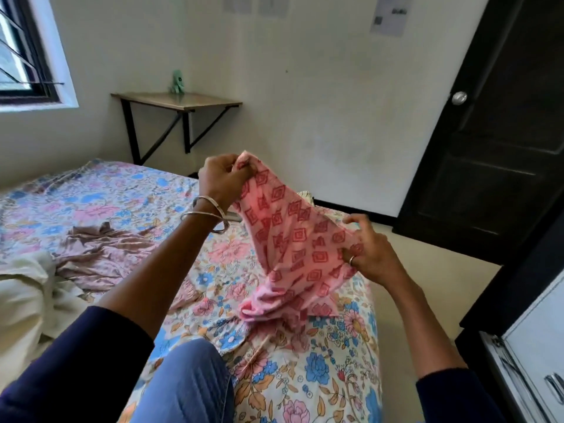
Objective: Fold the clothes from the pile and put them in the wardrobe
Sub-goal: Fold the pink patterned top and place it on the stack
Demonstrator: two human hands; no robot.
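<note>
A pink garment (pixel 293 239) with red square prints hangs between my two hands above the bed. My left hand (pixel 221 178) pinches its upper corner, raised high. Lower and to the right, my right hand (pixel 367 248) grips the other edge, fingers curled into the cloth. The garment's lower end bunches on the floral bedsheet (pixel 305 361). On the left of the bed lie a crumpled brown-pink patterned cloth (pixel 103 254) and a cream cloth (pixel 27 288). A white cabinet with metal handles (pixel 537 355), possibly the wardrobe, stands at the right edge.
A wall-mounted shelf (pixel 177 100) with a small green toy (pixel 177 82) is behind the bed. A dark door (pixel 494 132) with a round knob stands at the right. A window (pixel 21 50) is at the upper left. My knee in blue jeans (pixel 183 383) rests on the bed.
</note>
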